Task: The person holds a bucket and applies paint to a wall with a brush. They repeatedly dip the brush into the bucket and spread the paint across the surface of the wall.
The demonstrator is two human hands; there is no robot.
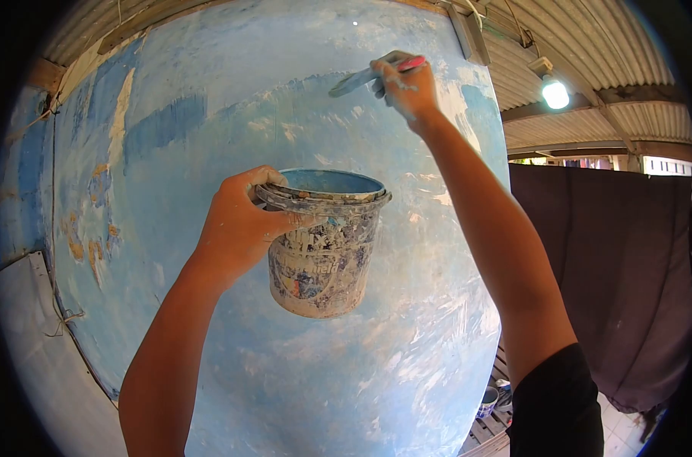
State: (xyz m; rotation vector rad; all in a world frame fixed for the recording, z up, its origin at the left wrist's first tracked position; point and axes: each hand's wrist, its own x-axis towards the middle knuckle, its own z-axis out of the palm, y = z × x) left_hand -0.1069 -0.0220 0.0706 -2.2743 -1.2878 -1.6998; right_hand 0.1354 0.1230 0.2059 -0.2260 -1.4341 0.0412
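My left hand (247,209) grips a paint-crusted bucket (323,259) by its rim, fingers hooked over the edge and thumb along the outer side. Pale blue coats the bucket's inner wall. Higher up and to the right, my right hand (408,85) is closed around a paintbrush (359,79) with a pinkish-red handle end. Its paint-covered bristles point left and overlap the wall (262,145), right by the edge of a darker blue band. Smears of paint mark the fingers of my right hand. The wall is patchy light blue with white scrapes.
A lit bulb (554,93) hangs under the corrugated roof at the right. Below it a dark cloth (601,266) is strung up. A small container (488,401) stands low behind the wall's right edge. A cable (54,228) runs down the left corner.
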